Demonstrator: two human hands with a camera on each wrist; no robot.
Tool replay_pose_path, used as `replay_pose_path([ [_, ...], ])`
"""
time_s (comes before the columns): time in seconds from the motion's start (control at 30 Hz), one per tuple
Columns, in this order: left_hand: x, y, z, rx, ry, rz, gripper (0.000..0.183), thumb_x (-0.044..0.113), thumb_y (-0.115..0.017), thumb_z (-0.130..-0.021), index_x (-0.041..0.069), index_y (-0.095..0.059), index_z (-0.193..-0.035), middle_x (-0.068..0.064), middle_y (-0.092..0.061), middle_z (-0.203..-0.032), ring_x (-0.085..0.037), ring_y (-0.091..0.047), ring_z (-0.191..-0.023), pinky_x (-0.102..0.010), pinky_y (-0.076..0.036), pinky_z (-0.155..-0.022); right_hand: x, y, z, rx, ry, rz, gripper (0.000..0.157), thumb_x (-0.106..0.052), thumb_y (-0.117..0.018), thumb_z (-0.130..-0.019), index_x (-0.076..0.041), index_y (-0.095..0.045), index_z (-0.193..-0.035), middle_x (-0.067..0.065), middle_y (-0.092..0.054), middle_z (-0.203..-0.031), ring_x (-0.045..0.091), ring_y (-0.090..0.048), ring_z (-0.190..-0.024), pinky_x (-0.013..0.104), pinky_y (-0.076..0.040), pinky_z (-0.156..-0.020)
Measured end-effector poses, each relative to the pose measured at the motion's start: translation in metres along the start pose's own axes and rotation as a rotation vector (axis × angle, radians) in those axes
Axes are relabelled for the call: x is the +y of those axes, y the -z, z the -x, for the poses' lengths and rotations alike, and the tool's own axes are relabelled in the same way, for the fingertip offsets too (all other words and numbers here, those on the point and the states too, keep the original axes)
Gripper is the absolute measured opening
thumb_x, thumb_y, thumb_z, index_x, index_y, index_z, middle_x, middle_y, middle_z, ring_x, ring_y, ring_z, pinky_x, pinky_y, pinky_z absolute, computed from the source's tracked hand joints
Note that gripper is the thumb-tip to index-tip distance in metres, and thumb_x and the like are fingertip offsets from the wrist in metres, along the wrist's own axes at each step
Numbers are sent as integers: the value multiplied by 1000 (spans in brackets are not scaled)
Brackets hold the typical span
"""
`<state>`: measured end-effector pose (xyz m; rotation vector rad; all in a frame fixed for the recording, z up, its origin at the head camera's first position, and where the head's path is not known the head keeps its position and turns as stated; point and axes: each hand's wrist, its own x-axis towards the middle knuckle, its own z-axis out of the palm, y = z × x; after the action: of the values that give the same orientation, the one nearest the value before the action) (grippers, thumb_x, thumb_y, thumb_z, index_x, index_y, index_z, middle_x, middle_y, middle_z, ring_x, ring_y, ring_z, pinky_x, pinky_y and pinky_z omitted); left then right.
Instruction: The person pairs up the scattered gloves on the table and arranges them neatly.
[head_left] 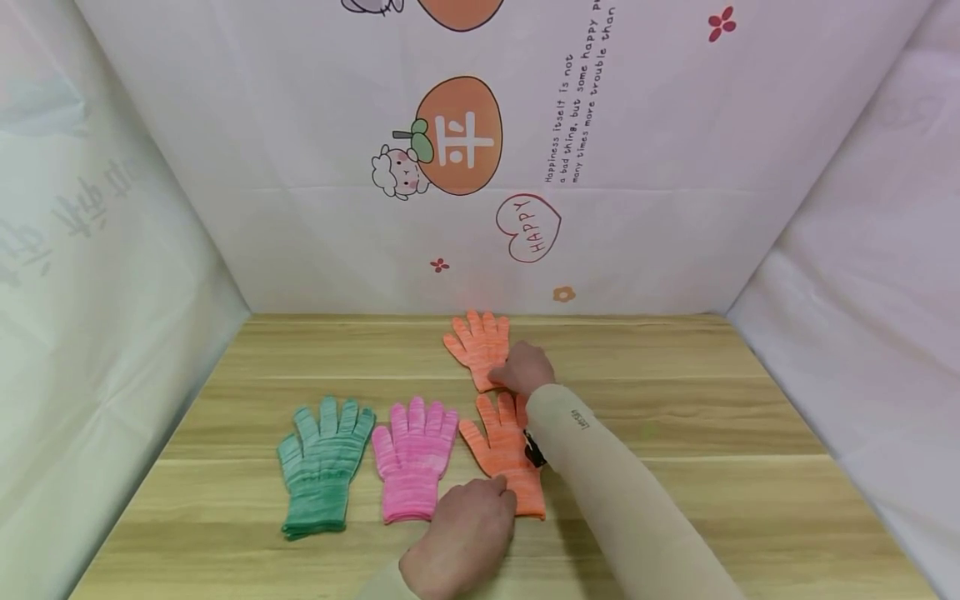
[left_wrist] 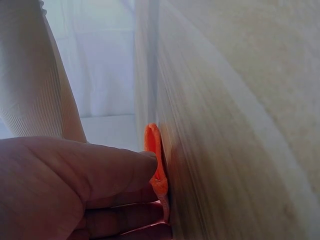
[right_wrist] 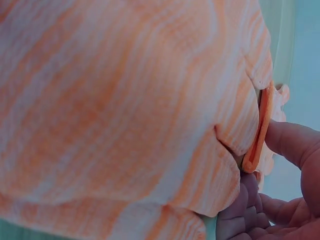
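Observation:
In the head view, my right hand (head_left: 527, 368) reaches to the back and pinches the cuff of the far orange glove (head_left: 480, 340). The right wrist view shows the thumb against that cuff, with the other fingers curled below. Nearer lies a second orange glove (head_left: 504, 442), fingers pointing back, partly covered by my right sleeve. My left hand (head_left: 472, 529) is at its lower left edge. In the left wrist view, thumb and fingers hold the orange cuff (left_wrist: 153, 137), which gapes a little above the table.
A pink glove (head_left: 416, 454) lies flat left of the near orange one. Farther left is a green glove (head_left: 322, 467). The wood-grain table (head_left: 675, 375) is bounded by a printed white sheet (head_left: 637, 208) behind and white sheets at both sides.

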<state>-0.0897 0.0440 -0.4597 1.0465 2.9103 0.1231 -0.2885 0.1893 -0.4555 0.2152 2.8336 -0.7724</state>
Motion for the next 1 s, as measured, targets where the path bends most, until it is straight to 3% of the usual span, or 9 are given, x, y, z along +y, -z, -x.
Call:
replay_pose_path([
  [0.23, 0, -1, 0, 3, 7, 7, 11, 14, -64, -99, 16, -71, -91, 4, -60, -88, -15, -60, -73, -34, -50, -55, 1, -3, -1, -1, 16, -4, 46, -23, -74, -95, -16, -44, -60, -4, -27, -54, 14, -30, -50, 32, -34, -50],
  [0.43, 1, -3, 0, 7, 12, 19, 12, 14, -64, -99, 16, -71, -90, 4, -60, -89, -15, -61, -74, -35, -50, -56, 3, -5, -1, -4, 24, -24, 29, -21, -73, -96, -11, -59, -72, 1, -48, -64, 17, -44, -58, 33, -38, -55],
  [0.53, 1, -3, 0, 2, 13, 17, 11, 14, -64, -100, 16, -70, -90, 4, -59, -89, -15, -60, -73, -35, -50, -56, 4, -5, 0, -9, 32, -60, 21, -15, -69, -96, -10, -59, -78, 4, -50, -69, 19, -44, -62, 35, -38, -57],
  [0.63, 2, -4, -1, -3, 15, 22, 10, 16, -65, -100, 16, -70, -91, 5, -59, -89, -14, -60, -73, -35, -50, -56, 5, -4, 2, -21, 45, -92, 22, -10, -61, -98, -13, -54, -77, 3, -44, -68, 19, -38, -61, 35, -34, -56],
  [0.83, 2, -3, 0, 8, 13, 25, 9, 16, -66, -98, 16, -70, -90, 4, -59, -88, -14, -59, -72, -34, -48, -55, 9, 1, 6, -9, 90, -121, 44, -11, -50, -102, -17, -36, -60, -1, -26, -54, 15, -19, -51, 32, -23, -50],
  [1.0, 1, -2, 0, 16, 4, 3, 9, 16, -66, -98, 16, -71, -90, 4, -59, -86, -14, -58, -70, -32, -48, -53, 9, 7, 9, 26, 149, -184, 45, -11, -48, -100, -18, -31, -59, -3, -21, -54, 14, -16, -51, 31, -21, -50],
])
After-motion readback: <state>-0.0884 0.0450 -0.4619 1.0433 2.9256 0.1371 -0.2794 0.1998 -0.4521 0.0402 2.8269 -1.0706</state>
